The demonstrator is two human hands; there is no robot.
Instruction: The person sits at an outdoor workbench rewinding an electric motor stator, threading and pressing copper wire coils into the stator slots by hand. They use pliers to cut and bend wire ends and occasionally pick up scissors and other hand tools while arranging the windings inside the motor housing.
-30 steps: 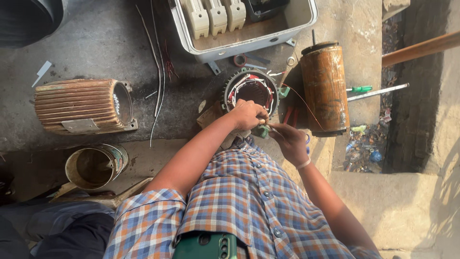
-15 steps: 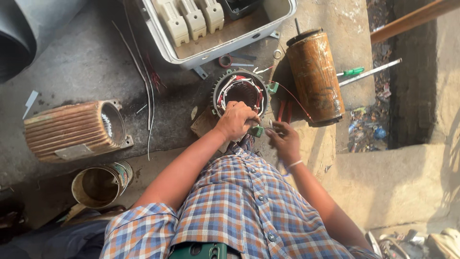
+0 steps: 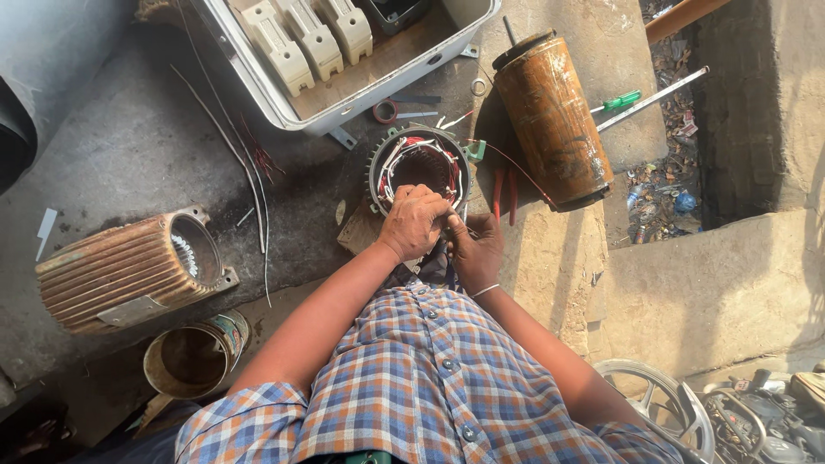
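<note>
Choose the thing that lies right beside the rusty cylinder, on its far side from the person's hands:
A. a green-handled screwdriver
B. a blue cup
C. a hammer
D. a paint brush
A: a green-handled screwdriver lies on the concrete just right of the rusty cylinder, next to a metal rod.

- What the left hand point(image 3: 414, 222) and right hand point(image 3: 475, 249) pinch between them is hidden by the fingers.
- The near rim of the motor stator point(image 3: 419, 167) is covered by the left hand.
- The white switch box point(image 3: 344, 51) is cut off by the top edge.
</note>
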